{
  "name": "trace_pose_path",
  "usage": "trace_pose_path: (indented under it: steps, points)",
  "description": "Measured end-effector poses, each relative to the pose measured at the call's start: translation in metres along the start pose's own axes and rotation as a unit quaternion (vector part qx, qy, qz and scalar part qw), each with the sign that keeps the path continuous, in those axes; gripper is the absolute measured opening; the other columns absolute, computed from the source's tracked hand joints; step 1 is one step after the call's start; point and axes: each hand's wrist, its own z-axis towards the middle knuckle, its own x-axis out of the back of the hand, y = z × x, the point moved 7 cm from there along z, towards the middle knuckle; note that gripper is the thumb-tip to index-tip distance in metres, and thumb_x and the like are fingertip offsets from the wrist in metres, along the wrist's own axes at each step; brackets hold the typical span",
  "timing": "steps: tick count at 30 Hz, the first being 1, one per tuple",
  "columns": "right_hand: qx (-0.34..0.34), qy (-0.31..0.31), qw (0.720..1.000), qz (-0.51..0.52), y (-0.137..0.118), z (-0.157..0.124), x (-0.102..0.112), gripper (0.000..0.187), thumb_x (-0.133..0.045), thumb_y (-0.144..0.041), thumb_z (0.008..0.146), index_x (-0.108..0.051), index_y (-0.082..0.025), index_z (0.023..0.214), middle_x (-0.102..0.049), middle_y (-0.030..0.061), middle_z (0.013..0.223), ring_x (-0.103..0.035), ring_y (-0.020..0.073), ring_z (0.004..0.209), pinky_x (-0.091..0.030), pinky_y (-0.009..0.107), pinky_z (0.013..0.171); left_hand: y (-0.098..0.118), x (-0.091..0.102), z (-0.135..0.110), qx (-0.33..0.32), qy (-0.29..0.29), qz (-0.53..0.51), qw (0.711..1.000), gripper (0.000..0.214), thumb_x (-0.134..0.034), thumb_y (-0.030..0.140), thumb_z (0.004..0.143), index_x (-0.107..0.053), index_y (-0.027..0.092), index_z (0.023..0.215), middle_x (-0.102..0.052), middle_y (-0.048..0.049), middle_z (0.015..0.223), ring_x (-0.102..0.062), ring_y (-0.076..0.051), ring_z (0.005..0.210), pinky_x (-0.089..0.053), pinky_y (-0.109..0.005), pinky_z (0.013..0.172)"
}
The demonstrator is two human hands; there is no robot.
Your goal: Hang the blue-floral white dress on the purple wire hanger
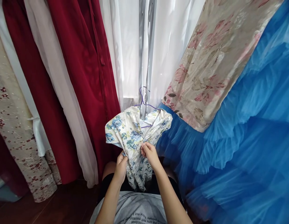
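Note:
A white dress with blue flowers and green leaves [135, 133] hangs in front of me on a thin purple hanger [142, 99]. Its short sleeves spread to both sides and its lower part drops toward my lap. My left hand [121, 163] pinches the cloth at the dress's left side, near the waist. At the middle of the chest, below the neckline, my right hand [148, 151] is closed on the fabric. Whether its fingertips hold a button or only cloth, I cannot tell.
Dark red drapes [76, 62] and a pale pink panel [62, 99] hang on the left, near a beaded cream garment [16, 140]. A white curtain [128, 62] is behind the hanger. To the right hang a pink-flowered beige garment [205, 59] and blue ruffled tulle [251, 149].

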Motion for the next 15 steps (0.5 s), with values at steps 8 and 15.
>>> trace_pose_path:
  steps: [8,15]
  points:
    - [0.016,0.033,0.998,-0.041,-0.009,-0.037,0.056,0.026,-0.056,-0.029,0.082,-0.060,-0.018,0.058,-0.052,-0.0026,0.048,-0.042,0.0122,0.046,-0.031,0.026,0.049,0.017,-0.011,-0.030,-0.265,0.122,0.189,0.938,0.039,-0.063,0.028,0.089,-0.047,0.026,0.124,-0.054,-0.0107,0.126,-0.058,-0.023,0.109,-0.048,-0.037,0.094]
    - [-0.002,-0.034,0.999,-0.017,-0.024,-0.043,0.033,0.023,-0.062,-0.031,0.083,-0.072,-0.016,0.069,-0.060,-0.0007,0.051,-0.047,0.0101,0.044,-0.030,0.022,0.047,0.000,-0.099,-0.034,-0.243,-0.107,0.249,0.931,0.026,-0.054,0.009,0.086,-0.057,0.021,0.110,-0.066,-0.0054,0.100,-0.064,-0.019,0.095,-0.050,-0.031,0.085]
